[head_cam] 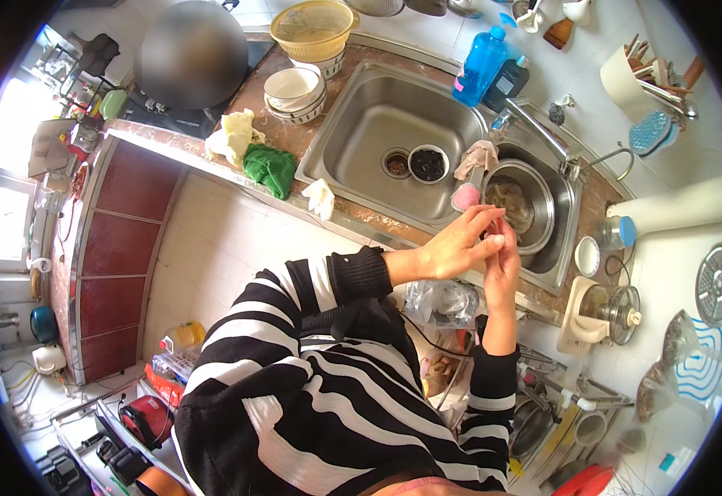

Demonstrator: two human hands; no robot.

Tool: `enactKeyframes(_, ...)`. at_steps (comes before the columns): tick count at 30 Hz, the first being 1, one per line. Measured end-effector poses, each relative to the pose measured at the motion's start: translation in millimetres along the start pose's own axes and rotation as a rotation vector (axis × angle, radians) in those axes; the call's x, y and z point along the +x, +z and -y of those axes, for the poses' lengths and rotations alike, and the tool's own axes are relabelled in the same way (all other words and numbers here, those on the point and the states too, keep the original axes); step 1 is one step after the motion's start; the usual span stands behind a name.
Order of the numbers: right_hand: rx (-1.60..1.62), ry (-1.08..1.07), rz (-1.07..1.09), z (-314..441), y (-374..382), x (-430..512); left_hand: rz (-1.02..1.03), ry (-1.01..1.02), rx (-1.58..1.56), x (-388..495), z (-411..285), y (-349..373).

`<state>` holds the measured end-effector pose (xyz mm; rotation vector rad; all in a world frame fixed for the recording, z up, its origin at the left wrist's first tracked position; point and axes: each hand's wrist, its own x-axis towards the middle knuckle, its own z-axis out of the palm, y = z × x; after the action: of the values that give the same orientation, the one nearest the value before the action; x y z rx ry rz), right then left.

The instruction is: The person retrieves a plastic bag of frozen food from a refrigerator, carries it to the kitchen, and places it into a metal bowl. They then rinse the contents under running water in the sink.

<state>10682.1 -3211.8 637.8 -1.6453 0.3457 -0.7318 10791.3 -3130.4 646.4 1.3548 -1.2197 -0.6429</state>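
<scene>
My left hand (457, 248) and my right hand (502, 263) meet at the near edge of the small right basin. Their fingers touch and overlap, so whether anything is pinched between them is hidden. Just beyond the fingertips, a round stainless-steel bowl (547, 201) sits in that basin (570, 230), with soaked brownish matter (513, 198) in cloudy water. On the divider lie a pink scrubber (465, 196) and a beige cloth (477, 159). A white bowl of dark pieces (428, 164) stands beside the drain in the large basin (392, 127).
The faucet (541, 130) arches over the right basin, near blue (480, 65) and dark bottles (507, 84). Stacked bowls (294, 93), a yellow colander (311, 31) and a green cloth (269, 170) line the left counter. A glass-lidded appliance (603, 313) stands at right.
</scene>
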Motion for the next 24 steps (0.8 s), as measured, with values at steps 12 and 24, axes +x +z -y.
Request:
enactKeyframes(12,-0.650,0.037,-0.051,-44.0,82.9,-4.1,0.123,-0.125,0.508,-35.9,48.5,-100.4)
enactKeyframes(24,-0.100,0.699,-0.402,-92.0,124.0,-143.4,0.208,-0.036,0.747,-116.1,119.5,-200.8)
